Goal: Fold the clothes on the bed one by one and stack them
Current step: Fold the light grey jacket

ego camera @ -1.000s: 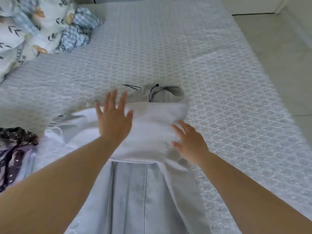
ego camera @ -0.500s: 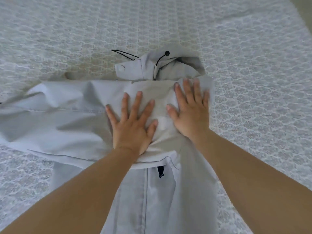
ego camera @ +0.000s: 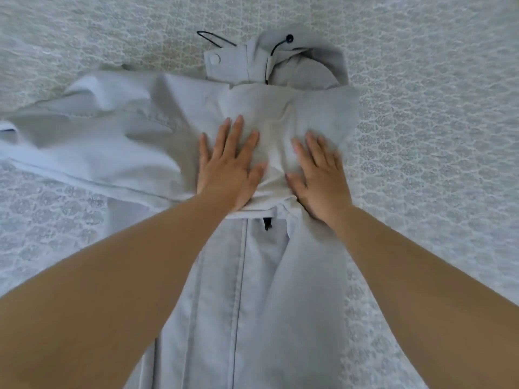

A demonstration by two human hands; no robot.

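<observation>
Both hands flat on my feed: left hand point(ego camera: 228, 169) and right hand point(ego camera: 318, 175) press, fingers straight, on the folded-over panel of the pale grey jacket point(ego camera: 134, 141), which lies spread on the white bedspread point(ego camera: 435, 136), hood point(ego camera: 306, 63) at the far end.

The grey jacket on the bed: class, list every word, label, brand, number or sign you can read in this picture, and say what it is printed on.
None: no readable text anywhere.
The jacket shows only plain fabric, a round snap and a black cord toggle.
The bedspread carries a woven pattern, no lettering.
</observation>
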